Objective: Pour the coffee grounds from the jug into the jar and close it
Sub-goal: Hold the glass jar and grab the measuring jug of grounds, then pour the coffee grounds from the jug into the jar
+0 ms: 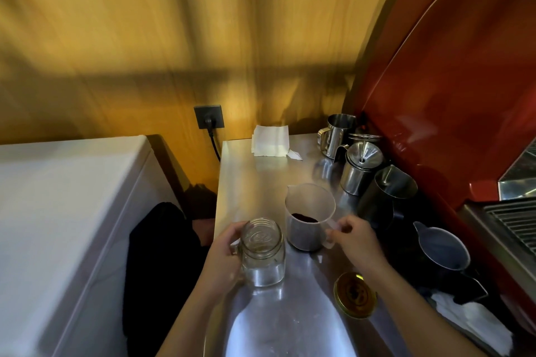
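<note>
A clear glass jar (pixel 262 255) with a side handle stands open and upright on the steel counter (pixel 246 171). My left hand (pixel 224 255) is wrapped around its left side at the handle. Just right of it stands a translucent plastic jug (pixel 309 217) with dark coffee grounds in its bottom. My right hand (pixel 355 238) grips the jug's handle. The gold metal lid (pixel 354 294) lies flat on the counter under my right forearm, apart from the jar.
Several steel pitchers (pixel 338 133) and a steel funnel pot (pixel 361 166) crowd the counter's right side beside a red espresso machine (pixel 452 95). A grey plastic jug (pixel 443 249) and white cloth (pixel 475 319) lie right. Folded paper (pixel 271 140) sits at the back. A white appliance (pixel 63 211) stands left.
</note>
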The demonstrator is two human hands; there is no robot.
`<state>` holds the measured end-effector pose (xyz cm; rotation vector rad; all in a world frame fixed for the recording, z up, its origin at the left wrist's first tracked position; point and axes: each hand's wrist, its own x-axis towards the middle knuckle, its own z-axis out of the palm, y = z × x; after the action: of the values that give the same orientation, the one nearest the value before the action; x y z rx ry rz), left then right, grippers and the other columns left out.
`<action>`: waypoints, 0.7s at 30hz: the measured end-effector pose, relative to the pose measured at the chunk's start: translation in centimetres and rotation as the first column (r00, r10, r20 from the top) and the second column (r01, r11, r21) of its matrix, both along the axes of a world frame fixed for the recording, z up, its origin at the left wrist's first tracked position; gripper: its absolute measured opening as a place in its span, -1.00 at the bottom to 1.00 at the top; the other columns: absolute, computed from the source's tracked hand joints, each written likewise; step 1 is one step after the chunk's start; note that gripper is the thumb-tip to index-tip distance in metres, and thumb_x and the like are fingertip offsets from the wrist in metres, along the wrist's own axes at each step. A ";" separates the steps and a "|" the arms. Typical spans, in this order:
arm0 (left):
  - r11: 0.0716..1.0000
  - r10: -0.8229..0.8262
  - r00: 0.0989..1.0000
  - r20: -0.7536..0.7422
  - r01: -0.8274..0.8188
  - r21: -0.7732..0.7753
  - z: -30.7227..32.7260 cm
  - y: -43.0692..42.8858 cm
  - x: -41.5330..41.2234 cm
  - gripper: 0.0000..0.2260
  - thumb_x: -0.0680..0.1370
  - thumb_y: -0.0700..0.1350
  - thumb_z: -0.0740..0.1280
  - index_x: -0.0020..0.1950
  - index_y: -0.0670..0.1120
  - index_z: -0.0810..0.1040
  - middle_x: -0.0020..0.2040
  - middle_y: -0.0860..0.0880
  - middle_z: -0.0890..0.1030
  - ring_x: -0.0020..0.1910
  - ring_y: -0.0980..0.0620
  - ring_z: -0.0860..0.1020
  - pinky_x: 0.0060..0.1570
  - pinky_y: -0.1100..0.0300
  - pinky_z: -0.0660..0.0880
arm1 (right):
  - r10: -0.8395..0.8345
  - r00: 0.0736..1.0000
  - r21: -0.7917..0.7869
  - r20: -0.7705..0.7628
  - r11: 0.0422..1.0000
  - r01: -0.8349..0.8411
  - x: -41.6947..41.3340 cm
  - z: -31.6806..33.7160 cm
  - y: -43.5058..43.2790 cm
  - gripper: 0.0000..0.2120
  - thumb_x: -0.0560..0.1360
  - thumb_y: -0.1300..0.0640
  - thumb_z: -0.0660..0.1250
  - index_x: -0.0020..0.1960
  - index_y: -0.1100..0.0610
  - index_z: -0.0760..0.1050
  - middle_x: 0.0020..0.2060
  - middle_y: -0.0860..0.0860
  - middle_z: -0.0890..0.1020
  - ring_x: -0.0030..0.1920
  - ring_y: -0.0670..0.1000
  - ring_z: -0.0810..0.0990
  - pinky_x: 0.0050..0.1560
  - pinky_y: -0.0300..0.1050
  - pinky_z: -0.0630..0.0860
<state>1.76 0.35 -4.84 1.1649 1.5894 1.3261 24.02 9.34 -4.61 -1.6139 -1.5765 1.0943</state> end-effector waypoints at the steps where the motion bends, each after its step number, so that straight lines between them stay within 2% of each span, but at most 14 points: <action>1: 1.000 -0.016 1.000 -0.014 0.016 -0.004 0.1 0.0 0.0 -0.44 0.28 -0.61 0.26 0.01 0.00 0.56 -0.03 0.01 0.65 -0.05 0.28 0.59 -0.15 0.42 0.50 | 0.007 0.999 0.008 -0.053 1.000 -0.007 0.0 0.3 0.2 -0.77 0.40 0.20 0.41 -0.36 0.12 0.40 -0.43 0.09 0.50 -0.37 0.03 0.47 -0.34 -0.07 0.41; 3: 0.999 -0.046 0.997 -0.060 0.046 -0.004 0.2 0.0 -0.1 -0.44 0.31 -0.61 0.24 0.04 -0.01 0.55 0.03 0.00 0.62 -0.01 0.33 0.56 -0.12 0.45 0.47 | 0.009 0.983 0.038 -0.181 0.999 -0.002 -0.2 0.9 0.5 -0.71 0.41 0.22 0.40 -0.40 0.07 0.37 -0.46 0.02 0.46 -0.39 -0.02 0.43 -0.36 -0.12 0.38; 6: 0.998 -0.063 0.992 -0.111 0.061 -0.023 0.3 0.0 -0.2 -0.45 0.35 -0.61 0.21 0.09 -0.03 0.53 0.06 -0.01 0.61 0.01 0.38 0.52 -0.11 0.50 0.44 | -0.004 0.955 0.095 -0.296 0.995 0.033 -0.8 1.9 0.7 -0.73 0.43 0.21 0.39 -0.40 0.07 0.41 -0.45 -0.04 0.49 -0.35 -0.05 0.44 -0.30 -0.12 0.37; 11: 0.995 -0.078 0.990 -0.114 0.072 -0.062 0.1 -0.2 -0.6 -0.55 0.41 -0.51 0.27 0.16 -0.07 0.53 0.12 -0.02 0.61 0.13 0.17 0.53 -0.03 0.41 0.48 | 0.008 0.918 0.112 -0.397 0.993 0.040 -0.5 2.5 -0.2 -0.80 0.49 0.10 0.32 -0.30 0.02 0.45 -0.27 0.05 0.53 -0.18 0.00 0.48 -0.19 -0.06 0.37; 14: 0.992 -0.097 0.990 -0.104 0.088 -0.090 0.2 -0.5 -0.7 -0.53 0.41 -0.45 0.34 0.13 0.06 0.50 0.10 0.01 0.60 0.14 0.11 0.52 -0.08 0.45 0.47 | -0.015 0.880 0.109 -0.475 0.991 0.076 -0.5 3.1 -0.6 -0.89 0.48 0.03 0.30 -0.22 -0.01 0.48 -0.12 0.07 0.55 -0.08 0.04 0.50 -0.18 -0.07 0.40; 17: 0.978 -0.153 0.983 -0.103 0.136 -0.159 0.2 -1.1 -1.3 -0.47 0.41 -0.38 0.40 0.16 0.17 0.40 0.14 0.07 0.55 0.16 0.11 0.51 -0.07 0.50 0.44 | -0.065 0.869 0.180 -0.491 0.968 0.174 -0.6 4.1 -0.3 -0.86 0.44 0.03 0.36 -0.25 0.05 0.48 -0.23 0.08 0.52 -0.18 0.04 0.47 -0.21 -0.07 0.39; 21: 0.944 -0.260 0.965 -0.041 0.245 -0.221 0.3 -1.9 -1.7 -0.34 0.36 -0.24 0.51 0.28 0.20 0.28 0.25 0.11 0.45 0.21 0.18 0.46 -0.02 0.53 0.39 | -0.093 0.754 0.118 -0.650 0.968 0.221 -0.7 5.2 0.4 -0.92 0.40 0.07 0.38 -0.21 0.07 0.53 -0.32 -0.03 0.62 -0.29 -0.10 0.59 -0.35 -0.23 0.47</action>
<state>0.11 -1.56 -4.55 1.2431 1.5292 0.9337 23.34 9.78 0.63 -1.0481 -1.0209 1.1941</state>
